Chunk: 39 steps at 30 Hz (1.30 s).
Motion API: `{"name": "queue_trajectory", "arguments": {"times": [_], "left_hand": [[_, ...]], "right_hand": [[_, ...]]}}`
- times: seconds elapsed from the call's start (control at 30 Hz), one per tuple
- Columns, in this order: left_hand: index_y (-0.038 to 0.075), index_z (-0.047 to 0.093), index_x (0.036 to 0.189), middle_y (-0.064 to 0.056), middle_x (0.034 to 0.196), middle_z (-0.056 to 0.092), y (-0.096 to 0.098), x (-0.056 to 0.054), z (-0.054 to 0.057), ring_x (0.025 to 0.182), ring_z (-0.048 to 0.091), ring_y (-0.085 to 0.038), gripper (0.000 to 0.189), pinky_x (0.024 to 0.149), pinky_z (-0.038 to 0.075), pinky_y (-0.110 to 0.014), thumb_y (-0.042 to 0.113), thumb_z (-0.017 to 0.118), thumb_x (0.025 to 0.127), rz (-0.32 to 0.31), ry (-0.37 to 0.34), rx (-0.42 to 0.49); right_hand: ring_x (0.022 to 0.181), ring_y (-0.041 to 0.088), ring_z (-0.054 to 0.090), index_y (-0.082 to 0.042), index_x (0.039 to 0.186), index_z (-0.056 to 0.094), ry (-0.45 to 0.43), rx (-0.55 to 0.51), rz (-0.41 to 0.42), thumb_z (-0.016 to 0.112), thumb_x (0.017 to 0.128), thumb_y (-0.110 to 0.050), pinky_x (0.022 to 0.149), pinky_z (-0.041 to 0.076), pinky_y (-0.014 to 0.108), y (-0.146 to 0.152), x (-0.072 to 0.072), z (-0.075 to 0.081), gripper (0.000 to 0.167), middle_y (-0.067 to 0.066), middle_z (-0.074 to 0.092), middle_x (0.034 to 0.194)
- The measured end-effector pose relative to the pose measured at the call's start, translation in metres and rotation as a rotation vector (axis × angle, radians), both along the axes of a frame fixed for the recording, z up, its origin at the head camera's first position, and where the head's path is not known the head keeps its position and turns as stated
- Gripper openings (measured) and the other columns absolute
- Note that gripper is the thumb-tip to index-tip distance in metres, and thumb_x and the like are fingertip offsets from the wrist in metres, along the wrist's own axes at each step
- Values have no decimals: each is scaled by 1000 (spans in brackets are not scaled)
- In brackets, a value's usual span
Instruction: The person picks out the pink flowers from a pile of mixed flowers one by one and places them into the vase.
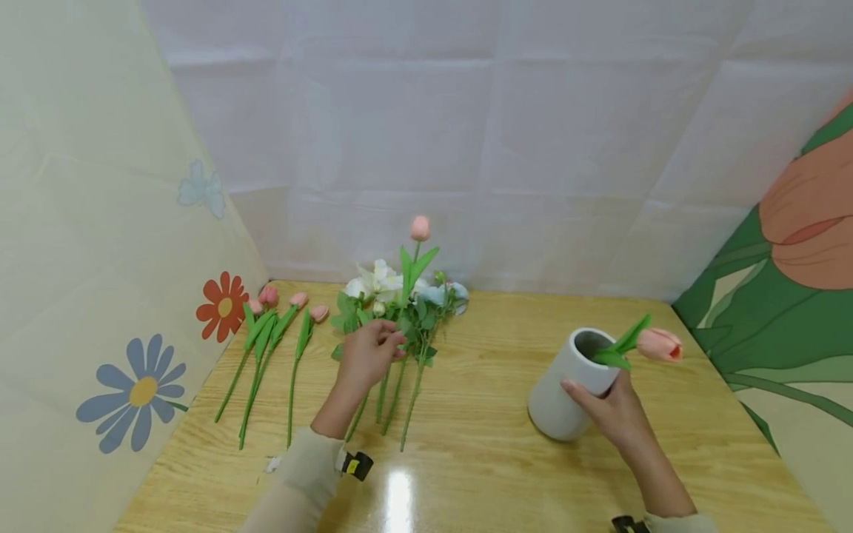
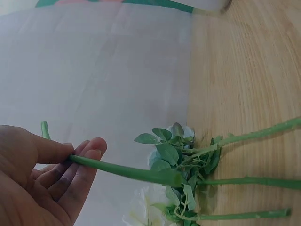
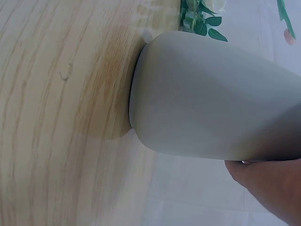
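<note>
My left hand (image 1: 369, 352) pinches the stem of a pink tulip (image 1: 420, 229) between thumb and fingers, its bloom pointing up. In the left wrist view, the stem's cut end (image 2: 175, 178) sticks out past the fingers, in front of the leafy flowers. On the right, my right hand (image 1: 620, 414) grips a white vase (image 1: 556, 403) near its upper side, thumb across the front. Another pink tulip (image 1: 658, 345) stands in that vase and leans out over the rim to the right. The right wrist view shows the vase's lower body (image 3: 197, 99) close to the tabletop.
Several pink tulips (image 1: 293, 370) lie at the table's left. White flowers (image 1: 376, 280) and pale blue flowers (image 1: 443, 293) with leafy stems lie behind my left hand. A white cloth backdrop (image 1: 533, 148) rises behind the wooden table (image 1: 486, 414); printed panels flank both sides.
</note>
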<state>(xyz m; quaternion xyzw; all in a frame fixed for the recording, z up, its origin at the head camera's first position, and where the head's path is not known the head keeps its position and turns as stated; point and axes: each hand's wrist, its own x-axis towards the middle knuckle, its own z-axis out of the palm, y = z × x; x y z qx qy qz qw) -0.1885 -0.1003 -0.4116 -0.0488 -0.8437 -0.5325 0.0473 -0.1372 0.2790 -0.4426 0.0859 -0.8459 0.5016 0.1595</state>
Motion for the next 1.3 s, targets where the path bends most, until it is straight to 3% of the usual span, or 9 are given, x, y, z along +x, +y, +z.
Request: {"name": "queue_trajectory", "arguments": {"times": [0.3,0.77,0.9,1.13,1.3], "left_hand": [[-1,67,123,-13,102,77,10,0,3,83,76,-25,29,69,62,-30,19,64,102,-28,46,32],[0,65,125,-11,103,77,33,-1,12,82,76,-23,32,69,62,-31,22,63,102,-83,53,51],[-1,66,123,-9,100,77,39,0,16,79,76,-18,30,71,62,-34,21,65,101,-75,40,75],[3,68,119,-2,95,78,51,-1,21,75,74,-12,29,68,61,-27,25,67,100,-85,57,66],[3,68,120,-3,97,78,61,-1,23,76,75,-16,27,67,60,-26,23,65,101,-112,70,87]], "right_hand": [[95,-3,60,2,130,49,-13,7,-15,75,89,-3,78,50,12,-1,1,2,49,-18,62,103],[94,-2,60,2,130,49,-9,7,-7,75,90,-3,78,50,13,0,0,1,49,-17,62,103],[93,-3,60,4,129,49,7,14,-9,75,89,-1,77,50,13,-1,-1,1,48,-18,62,101],[93,-3,60,4,129,50,18,16,-6,75,88,-1,78,50,12,-1,-2,2,48,-18,62,102],[94,-3,60,2,131,50,-3,19,-3,76,89,-3,77,50,13,0,-1,2,49,-17,62,103]]}}
